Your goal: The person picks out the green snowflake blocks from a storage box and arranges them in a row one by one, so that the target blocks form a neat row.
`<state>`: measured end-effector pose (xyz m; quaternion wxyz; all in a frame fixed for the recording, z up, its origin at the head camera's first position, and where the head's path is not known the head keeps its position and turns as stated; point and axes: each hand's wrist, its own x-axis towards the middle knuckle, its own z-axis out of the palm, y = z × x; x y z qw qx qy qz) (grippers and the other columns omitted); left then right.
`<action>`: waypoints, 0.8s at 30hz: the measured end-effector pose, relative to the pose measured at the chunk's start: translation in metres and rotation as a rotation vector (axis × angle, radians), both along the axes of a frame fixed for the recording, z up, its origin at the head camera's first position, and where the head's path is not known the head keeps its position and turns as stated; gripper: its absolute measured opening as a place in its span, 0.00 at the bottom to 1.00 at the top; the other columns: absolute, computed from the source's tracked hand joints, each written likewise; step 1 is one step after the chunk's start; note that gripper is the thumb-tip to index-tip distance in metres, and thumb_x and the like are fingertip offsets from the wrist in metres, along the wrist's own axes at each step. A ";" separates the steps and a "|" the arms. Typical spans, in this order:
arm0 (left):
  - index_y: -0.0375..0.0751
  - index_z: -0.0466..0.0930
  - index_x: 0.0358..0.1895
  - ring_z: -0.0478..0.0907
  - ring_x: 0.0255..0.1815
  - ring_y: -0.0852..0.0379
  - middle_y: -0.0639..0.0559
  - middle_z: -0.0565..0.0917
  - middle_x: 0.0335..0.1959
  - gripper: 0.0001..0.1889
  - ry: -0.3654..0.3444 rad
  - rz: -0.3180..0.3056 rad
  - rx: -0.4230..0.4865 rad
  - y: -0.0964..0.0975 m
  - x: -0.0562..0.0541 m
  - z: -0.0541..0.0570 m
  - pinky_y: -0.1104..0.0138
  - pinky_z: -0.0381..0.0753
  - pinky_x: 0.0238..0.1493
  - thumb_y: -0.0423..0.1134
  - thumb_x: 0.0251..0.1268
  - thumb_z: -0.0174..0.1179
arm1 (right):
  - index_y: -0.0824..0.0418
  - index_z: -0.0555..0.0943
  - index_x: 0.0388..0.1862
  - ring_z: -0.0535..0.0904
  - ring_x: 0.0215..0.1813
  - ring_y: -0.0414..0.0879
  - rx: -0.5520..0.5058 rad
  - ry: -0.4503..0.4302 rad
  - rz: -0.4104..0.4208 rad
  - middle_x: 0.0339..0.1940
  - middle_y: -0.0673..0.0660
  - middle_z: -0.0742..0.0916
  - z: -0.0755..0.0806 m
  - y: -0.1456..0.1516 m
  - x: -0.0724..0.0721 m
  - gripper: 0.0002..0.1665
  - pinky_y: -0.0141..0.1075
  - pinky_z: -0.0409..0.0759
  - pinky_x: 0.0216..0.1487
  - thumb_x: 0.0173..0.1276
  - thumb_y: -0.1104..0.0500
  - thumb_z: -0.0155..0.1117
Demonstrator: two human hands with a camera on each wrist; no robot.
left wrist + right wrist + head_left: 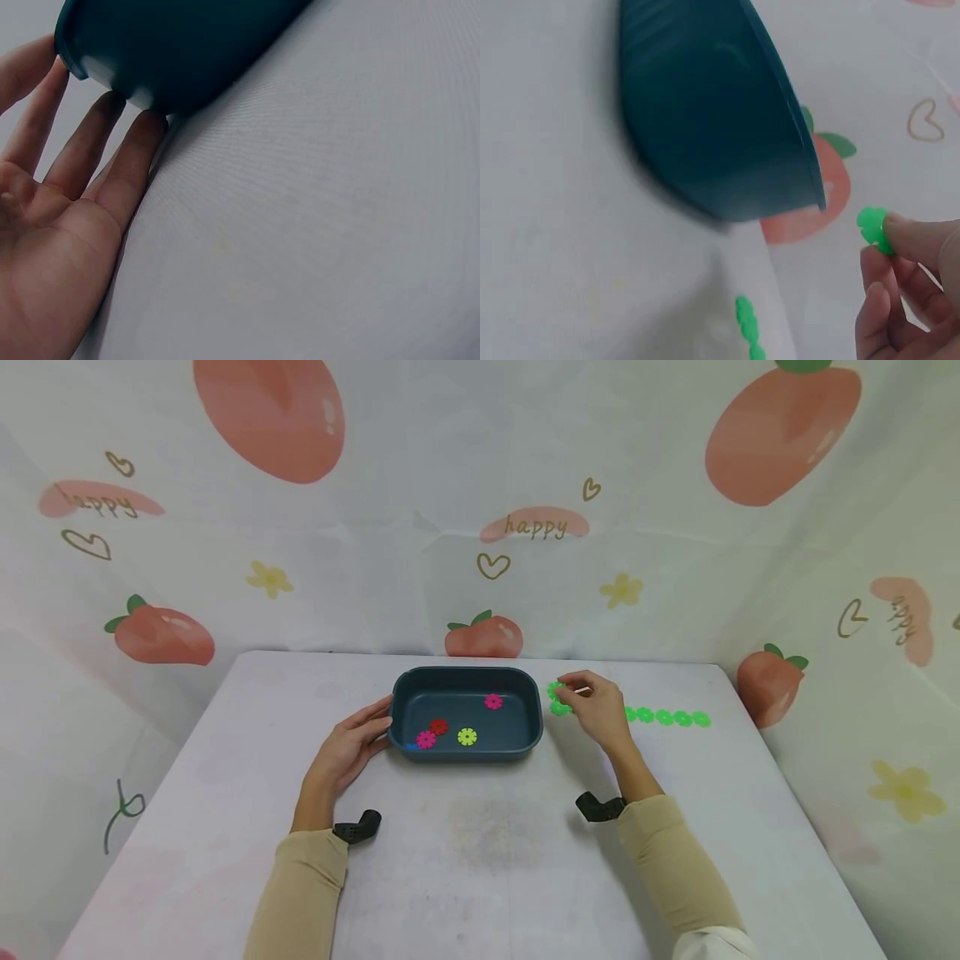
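My left hand (351,750) rests its nearly straight fingertips against the left end of a dark teal basin (465,756). The left wrist view shows those fingers (82,146) spread along the basin's side. Thumb and fingers of my right hand (596,710) pinch a green snowflake disc (873,227), held up right of the basin. Under that hand runs a row of green snowflake discs (664,717), its middle hidden by the hand. Inside the basin lie a yellow disc (467,737), a red disc (438,727), two pink discs (492,702) and a blue disc (412,747).
Everything stands on a white table (480,860). A printed cloth (420,568) with fruit and flower pictures hangs behind its far edge and along both sides. Each wrist carries a black camera mount (358,827).
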<state>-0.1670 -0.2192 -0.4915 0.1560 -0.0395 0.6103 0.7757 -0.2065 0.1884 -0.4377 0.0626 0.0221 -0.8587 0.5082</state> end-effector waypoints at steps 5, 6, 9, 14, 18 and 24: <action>0.47 0.61 0.80 0.66 0.74 0.58 0.48 0.59 0.82 0.32 0.002 0.000 -0.001 0.000 0.000 0.000 0.76 0.79 0.60 0.43 0.77 0.59 | 0.59 0.87 0.49 0.81 0.41 0.41 0.018 -0.021 -0.020 0.44 0.58 0.87 -0.004 0.015 0.003 0.14 0.27 0.80 0.35 0.70 0.53 0.71; 0.48 0.61 0.80 0.67 0.74 0.58 0.48 0.59 0.82 0.32 0.001 0.001 -0.002 0.000 0.000 0.000 0.76 0.79 0.60 0.43 0.76 0.59 | 0.59 0.87 0.49 0.81 0.41 0.40 0.017 -0.023 -0.021 0.44 0.59 0.87 -0.004 0.017 0.003 0.14 0.27 0.81 0.35 0.70 0.54 0.71; 0.49 0.62 0.79 0.67 0.74 0.58 0.48 0.59 0.82 0.32 -0.006 0.004 -0.004 0.001 -0.001 -0.001 0.76 0.79 0.60 0.43 0.76 0.59 | 0.61 0.87 0.51 0.83 0.39 0.37 0.004 -0.028 -0.021 0.45 0.61 0.87 -0.007 0.026 0.003 0.15 0.25 0.83 0.36 0.71 0.55 0.70; 0.48 0.62 0.79 0.67 0.74 0.58 0.48 0.60 0.82 0.32 -0.010 0.010 0.002 0.002 0.000 0.000 0.76 0.80 0.60 0.42 0.76 0.59 | 0.64 0.85 0.54 0.87 0.42 0.47 -0.039 -0.056 -0.035 0.47 0.62 0.87 -0.009 0.040 0.004 0.17 0.33 0.88 0.41 0.71 0.55 0.69; 0.47 0.62 0.79 0.68 0.73 0.59 0.47 0.60 0.82 0.32 -0.008 0.011 0.007 0.003 0.000 0.001 0.75 0.80 0.61 0.41 0.76 0.59 | 0.64 0.84 0.56 0.87 0.43 0.48 -0.055 -0.083 -0.047 0.45 0.59 0.85 -0.010 0.052 0.007 0.18 0.40 0.89 0.47 0.73 0.57 0.66; 0.48 0.62 0.80 0.70 0.72 0.61 0.47 0.59 0.82 0.31 -0.002 0.013 0.007 0.003 0.000 0.001 0.75 0.80 0.61 0.41 0.77 0.58 | 0.67 0.83 0.58 0.85 0.40 0.39 -0.090 -0.102 -0.105 0.41 0.51 0.83 -0.012 0.073 0.012 0.20 0.35 0.88 0.47 0.72 0.58 0.66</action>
